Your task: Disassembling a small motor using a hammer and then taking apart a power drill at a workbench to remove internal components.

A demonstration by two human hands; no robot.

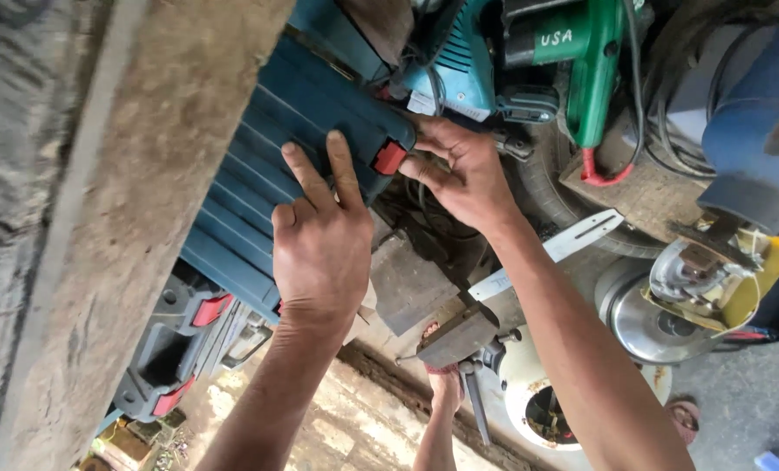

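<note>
Blue ribbed plastic tool case steadied flat under open left hand so right hand fingertips can pinch red latch at corner.

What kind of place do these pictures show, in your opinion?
Probably a small repair or tool workshop. Both hands, left and right, rest on a ribbed blue plastic tool case with red latches; green and teal power tools and a grey metal bench vise crowd around.
</note>
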